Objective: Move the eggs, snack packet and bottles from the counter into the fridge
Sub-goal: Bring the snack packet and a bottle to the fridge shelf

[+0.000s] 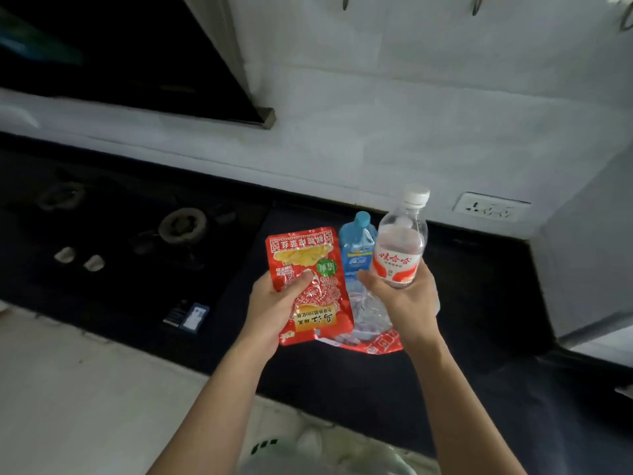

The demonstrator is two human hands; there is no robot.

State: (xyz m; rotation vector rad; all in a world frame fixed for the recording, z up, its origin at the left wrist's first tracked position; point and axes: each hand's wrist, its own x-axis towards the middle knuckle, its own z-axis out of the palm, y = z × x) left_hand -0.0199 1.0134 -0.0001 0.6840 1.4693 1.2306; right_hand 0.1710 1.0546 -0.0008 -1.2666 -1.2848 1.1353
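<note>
My left hand (pixel 274 303) grips a red snack packet (pixel 308 269) with yellow food printed on it, held above the dark counter (pixel 479 303). My right hand (pixel 400 296) holds a clear water bottle (pixel 400 248) with a white cap and a red-and-white label, upright and lifted. Behind the two, a blue-capped, blue-labelled bottle (pixel 356 248) stands on the counter. Under my right hand lies a clear plastic bag (pixel 370 313) with a red printed edge. I see no eggs.
A black gas hob (pixel 137 234) with two burners and two white knobs fills the counter's left. A dark range hood (pixel 120 56) hangs above it. A wall socket (pixel 489 207) sits at the right on the white tiled wall. A small dark box (pixel 188 317) lies near the hob's front.
</note>
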